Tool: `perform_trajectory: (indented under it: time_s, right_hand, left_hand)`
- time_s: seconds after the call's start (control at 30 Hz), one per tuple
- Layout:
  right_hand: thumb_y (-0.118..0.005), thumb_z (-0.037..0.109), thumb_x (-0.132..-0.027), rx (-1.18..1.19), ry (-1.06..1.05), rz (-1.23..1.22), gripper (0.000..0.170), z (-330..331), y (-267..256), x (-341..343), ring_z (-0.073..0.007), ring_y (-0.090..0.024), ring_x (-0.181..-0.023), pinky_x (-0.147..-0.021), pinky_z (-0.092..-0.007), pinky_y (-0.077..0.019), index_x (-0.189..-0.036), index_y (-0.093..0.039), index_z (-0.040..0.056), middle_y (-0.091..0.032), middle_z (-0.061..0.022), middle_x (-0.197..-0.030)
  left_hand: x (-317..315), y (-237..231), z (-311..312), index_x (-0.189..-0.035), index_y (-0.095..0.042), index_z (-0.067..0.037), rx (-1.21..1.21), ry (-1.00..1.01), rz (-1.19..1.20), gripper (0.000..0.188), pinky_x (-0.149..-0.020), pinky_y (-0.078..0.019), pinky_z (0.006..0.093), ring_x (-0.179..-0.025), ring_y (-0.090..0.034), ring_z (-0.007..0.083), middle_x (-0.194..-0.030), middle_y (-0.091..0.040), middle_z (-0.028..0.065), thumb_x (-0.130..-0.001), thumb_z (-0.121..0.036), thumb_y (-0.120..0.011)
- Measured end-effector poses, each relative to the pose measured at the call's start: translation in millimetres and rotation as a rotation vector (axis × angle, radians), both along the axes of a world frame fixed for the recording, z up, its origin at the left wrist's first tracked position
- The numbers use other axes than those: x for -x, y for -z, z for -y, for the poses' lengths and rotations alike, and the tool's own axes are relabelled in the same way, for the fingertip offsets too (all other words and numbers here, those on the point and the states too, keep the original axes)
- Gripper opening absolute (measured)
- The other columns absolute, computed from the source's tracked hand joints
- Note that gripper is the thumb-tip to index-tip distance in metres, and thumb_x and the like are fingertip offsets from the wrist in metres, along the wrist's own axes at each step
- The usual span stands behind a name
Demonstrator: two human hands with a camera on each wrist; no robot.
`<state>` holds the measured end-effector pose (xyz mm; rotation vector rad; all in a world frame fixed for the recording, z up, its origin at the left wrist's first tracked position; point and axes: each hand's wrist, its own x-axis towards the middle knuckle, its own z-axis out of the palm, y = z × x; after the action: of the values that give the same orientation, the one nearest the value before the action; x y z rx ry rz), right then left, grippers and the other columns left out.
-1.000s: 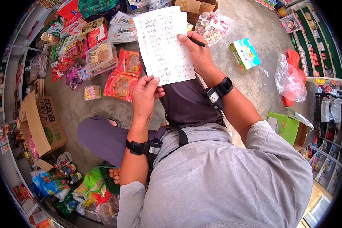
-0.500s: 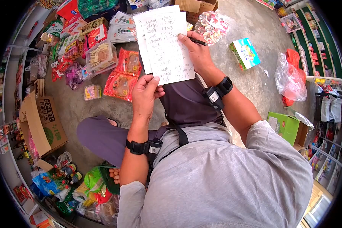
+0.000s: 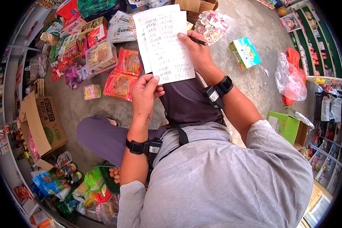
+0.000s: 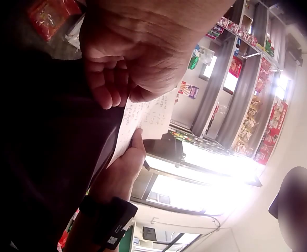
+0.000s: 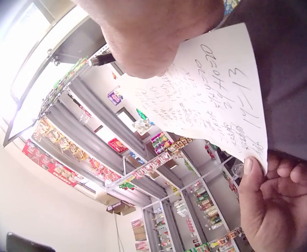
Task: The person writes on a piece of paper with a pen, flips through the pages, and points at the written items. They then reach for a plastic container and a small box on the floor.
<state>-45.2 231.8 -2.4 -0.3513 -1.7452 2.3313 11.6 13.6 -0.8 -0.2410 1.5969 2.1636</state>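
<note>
Two overlapping sheets of handwritten paper (image 3: 171,49) are held up over the person's raised knee. At the lower left corner the left hand (image 3: 145,93) pinches the front sheet between thumb and fingers. The right hand (image 3: 197,53) grips the upper right edge, its thumb lying on the writing. A black pen (image 3: 197,41) sticks out to the right from between the right hand's fingers. In the right wrist view, columns of figures cover the paper (image 5: 216,94), and the left thumb (image 5: 250,184) presses on its corner. The left wrist view shows both hands at the sheet (image 4: 143,123).
Red food packs (image 3: 121,81), a clear tub of sticks (image 3: 102,57) and other packaged goods lie on the floor to the left. An open cardboard box (image 3: 45,121) stands nearer. Rightward are a blue-green box (image 3: 245,54), plastic bags (image 3: 291,78) and a green box (image 3: 283,127). Shelves line both sides.
</note>
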Motion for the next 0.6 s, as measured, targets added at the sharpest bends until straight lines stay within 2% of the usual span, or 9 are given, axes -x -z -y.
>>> perform_trajectory:
  time_s: [0.23, 0.6]
  right_hand:
    - [-0.068, 0.016, -0.096, 0.010, 0.001, -0.007, 0.020, 0.0, 1.2, 0.7, -0.0085, -0.062, -0.075, -0.067, -0.0232, -0.0509, -0.104, -0.069, -0.0019, -0.069, -0.0030, -0.089]
    - [-0.068, 0.016, -0.096, 0.023, -0.005, -0.004, 0.019, -0.4, 1.8, 1.4, -0.0083, -0.062, -0.074, -0.067, -0.0230, -0.0510, -0.103, -0.069, -0.0017, -0.069, -0.0028, -0.088]
  left_hand:
    - [0.0, -2.2, -1.0, -0.104, -0.066, -0.003, 0.006, -0.008, 0.010, 0.016, -0.066, -0.0572, 0.0243, -0.072, -0.063, 0.0081, -0.087, -0.066, 0.0014, -0.097, -0.017, -0.065]
    - [0.4, -1.6, -0.7, -0.107, -0.066, -0.003, 0.003, -0.002, 0.006, 0.015, -0.064, -0.0581, 0.0234, -0.072, -0.064, 0.0076, -0.087, -0.067, 0.0015, -0.099, -0.016, -0.063]
